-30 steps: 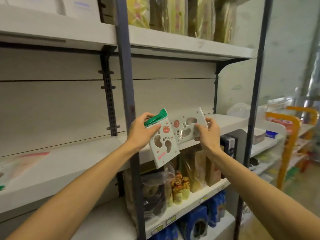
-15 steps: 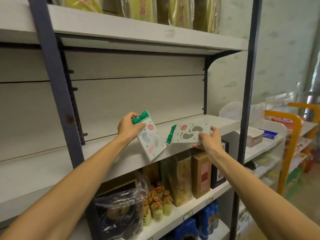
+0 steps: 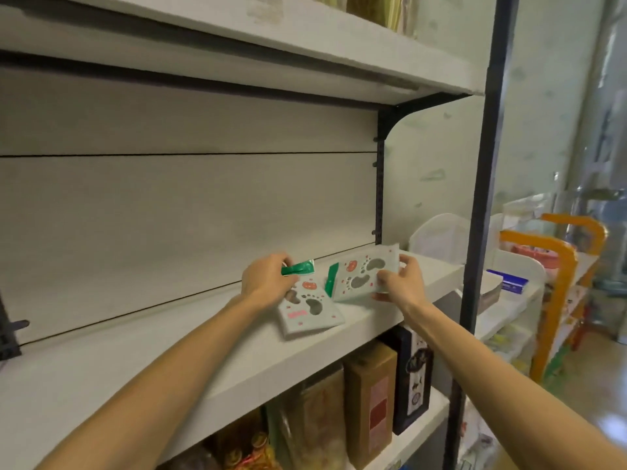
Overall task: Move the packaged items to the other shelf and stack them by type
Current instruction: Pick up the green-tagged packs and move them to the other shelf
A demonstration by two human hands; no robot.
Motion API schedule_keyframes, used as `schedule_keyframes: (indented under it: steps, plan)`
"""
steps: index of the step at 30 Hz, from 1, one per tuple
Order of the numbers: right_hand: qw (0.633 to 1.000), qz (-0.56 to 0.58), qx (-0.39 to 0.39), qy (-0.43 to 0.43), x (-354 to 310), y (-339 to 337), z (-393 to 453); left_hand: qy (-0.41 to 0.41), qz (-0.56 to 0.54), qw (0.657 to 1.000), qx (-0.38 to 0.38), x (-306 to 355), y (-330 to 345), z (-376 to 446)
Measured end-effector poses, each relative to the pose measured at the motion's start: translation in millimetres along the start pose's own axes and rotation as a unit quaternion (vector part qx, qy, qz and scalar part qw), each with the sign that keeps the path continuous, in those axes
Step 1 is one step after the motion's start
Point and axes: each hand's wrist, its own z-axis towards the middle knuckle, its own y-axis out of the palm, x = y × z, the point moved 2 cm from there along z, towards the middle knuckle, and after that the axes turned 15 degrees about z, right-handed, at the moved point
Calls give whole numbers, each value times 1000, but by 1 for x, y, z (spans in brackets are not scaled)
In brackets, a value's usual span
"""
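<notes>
Two flat white packets with paw-print windows and green tops are over the middle white shelf (image 3: 142,361). My left hand (image 3: 268,283) grips the left packet (image 3: 310,308) by its green top, its lower end near the shelf's front edge. My right hand (image 3: 403,279) holds the right packet (image 3: 361,276) by its right end, lying sideways just above the shelf board, green top pointing left. The two packets sit side by side, nearly touching.
A dark steel upright (image 3: 481,198) stands right of my right hand. The lower shelf holds brown boxes (image 3: 371,401), a dark box (image 3: 412,374) and wrapped goods. An upper shelf (image 3: 305,39) overhangs. White and orange racks (image 3: 556,283) stand at the right.
Both hands have moved right along the shelf and lowered the packets toward the board. The view has swung right, and the left upright post has left the frame.
</notes>
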Motion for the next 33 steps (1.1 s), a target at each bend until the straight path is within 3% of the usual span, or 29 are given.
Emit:
schedule_keyframes:
  steps: [9, 15, 18, 21, 24, 28, 31, 33]
  plan:
    - [954, -287, 44, -82, 21, -37, 97, 74, 189, 979, 10, 54, 79, 68]
    - [867, -481, 40, -126, 32, -67, 153, 57, 256, 963, 58, 87, 100, 94]
    - [850, -515, 2, -111, 31, -79, 178, 50, 273, 960, 45, 107, 102, 99]
    - [854, -502, -34, -134, 28, -85, 203, 29, 239, 970, 27, 121, 104, 100]
    - [917, -370, -94, -113, 27, -92, 220, 45, 237, 970, 0, 131, 105, 100]
    - [972, -199, -116, -51, 33, -93, 235, 57, 205, 971, -108, 147, 109, 95]
    - [988, -95, -120, -9, 44, -91, 248, 22, 125, 970, -209, 162, 113, 90]
    - [992, -53, -115, -13, 44, -92, 251, -3, 152, 960, -236, 174, 113, 89]
